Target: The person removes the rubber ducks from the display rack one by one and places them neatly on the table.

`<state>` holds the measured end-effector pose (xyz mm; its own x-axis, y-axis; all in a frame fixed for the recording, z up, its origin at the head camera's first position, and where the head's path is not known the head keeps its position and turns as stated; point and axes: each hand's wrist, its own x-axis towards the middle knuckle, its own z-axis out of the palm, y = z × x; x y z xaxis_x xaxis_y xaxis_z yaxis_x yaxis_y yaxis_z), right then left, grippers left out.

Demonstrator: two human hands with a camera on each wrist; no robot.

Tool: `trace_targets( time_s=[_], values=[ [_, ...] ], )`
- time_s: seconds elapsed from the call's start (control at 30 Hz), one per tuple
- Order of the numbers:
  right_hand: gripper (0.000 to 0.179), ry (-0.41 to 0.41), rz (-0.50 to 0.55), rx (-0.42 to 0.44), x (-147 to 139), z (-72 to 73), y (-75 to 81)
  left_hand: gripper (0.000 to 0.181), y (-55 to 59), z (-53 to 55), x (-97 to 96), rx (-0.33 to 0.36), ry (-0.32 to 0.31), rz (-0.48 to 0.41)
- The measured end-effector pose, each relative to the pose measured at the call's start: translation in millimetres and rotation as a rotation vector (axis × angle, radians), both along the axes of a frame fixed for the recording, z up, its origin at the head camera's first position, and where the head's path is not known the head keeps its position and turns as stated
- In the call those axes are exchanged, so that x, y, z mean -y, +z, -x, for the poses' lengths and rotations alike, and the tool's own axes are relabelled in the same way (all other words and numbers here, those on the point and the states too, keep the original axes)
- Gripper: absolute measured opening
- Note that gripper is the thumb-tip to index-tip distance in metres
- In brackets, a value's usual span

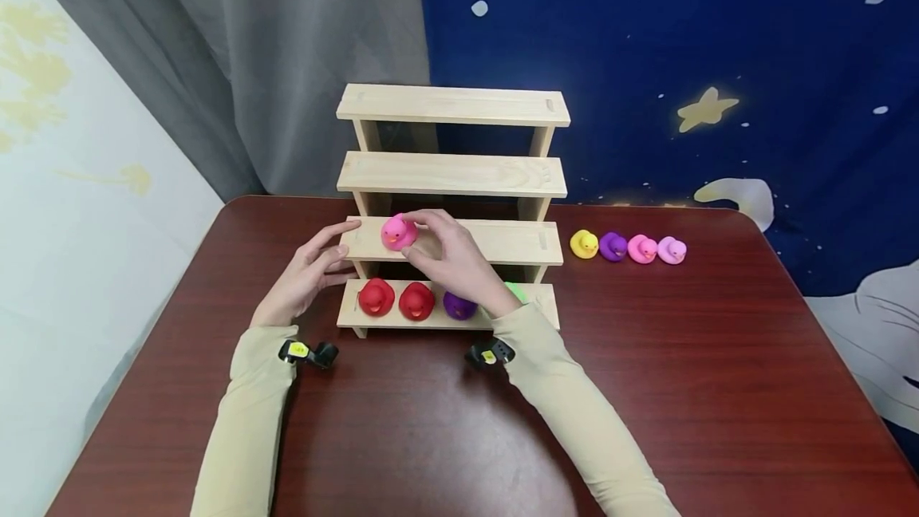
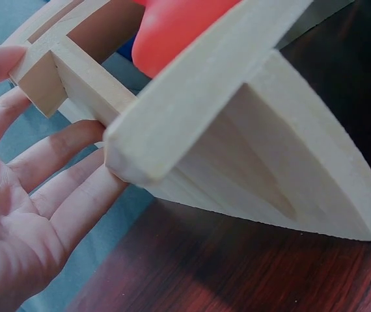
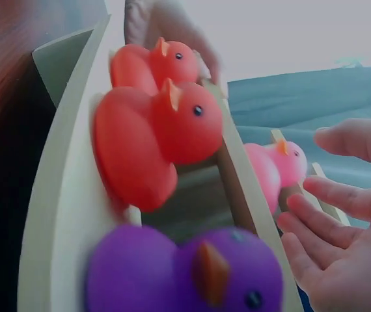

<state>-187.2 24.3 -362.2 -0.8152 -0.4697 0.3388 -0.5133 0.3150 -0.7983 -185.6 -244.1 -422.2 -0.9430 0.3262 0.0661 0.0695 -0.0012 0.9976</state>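
Note:
A pink rubber duck sits upright at the left of the second step from the bottom on a wooden tiered shelf. Beside it is my right hand, thumb and fingers spread; in the right wrist view its fingertips are close to the duck, and I cannot tell whether they touch. My left hand has its extended fingers against the shelf's left end. Along the bottom step stand two red ducks, a purple duck and a green duck, the last mostly hidden by my right wrist.
On the dark wooden table, right of the shelf, a yellow duck, a purple duck, a pink duck and a pale pink duck form a row. Behind the shelf hang grey and blue curtains.

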Motion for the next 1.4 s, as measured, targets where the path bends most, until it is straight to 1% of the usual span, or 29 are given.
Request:
trace_targets(
  time_s=[0.13,0.23,0.43,0.6,0.73,0.9,0.97,1.13,1.3,1.4],
  values=[
    [0.048,-0.033,-0.044,-0.022,12,0.1,-1.0,0.043,-0.3,-1.5,1.0,0.004,0.001,-0.015],
    [0.048,-0.076,-0.04,-0.028,19,0.8,-1.5,0.043,-0.5,-1.6,1.0,0.004,-0.003,-0.015],
    [0.039,-0.133,0.009,-0.006,28,2.9,-1.7,0.043,0.4,-1.8,2.0,-0.004,0.0,-0.013],
    [0.032,-0.139,0.069,0.008,29,1.8,-2.9,0.042,1.3,-3.0,3.0,-0.013,0.001,-0.038],
    [0.03,-0.138,0.117,0.02,28,-0.1,-4.8,0.042,0.5,-4.1,3.1,-0.012,0.008,-0.038],
    [0.03,-0.137,0.158,0.05,25,-3.6,-6.9,0.041,-0.3,-6.2,2.2,-0.017,0.019,-0.01],
    [0.03,-0.142,0.164,0.04,22,-4.6,-6.9,0.042,0.1,-6.2,1.8,-0.018,0.018,-0.005],
    [0.027,-0.168,0.189,-0.001,11,-6.1,-7.7,0.044,0.6,-1.9,-0.3,0.0,0.009,0.013],
    [0.026,-0.184,0.236,-0.001,2,-8.9,-10.4,0.044,0.3,-0.5,-1.2,0.004,0.005,0.008],
    [0.026,-0.189,0.242,0.004,-1,-11.0,-10.2,0.043,0.3,-0.9,0.2,0.003,0.008,0.0]
  ],
)
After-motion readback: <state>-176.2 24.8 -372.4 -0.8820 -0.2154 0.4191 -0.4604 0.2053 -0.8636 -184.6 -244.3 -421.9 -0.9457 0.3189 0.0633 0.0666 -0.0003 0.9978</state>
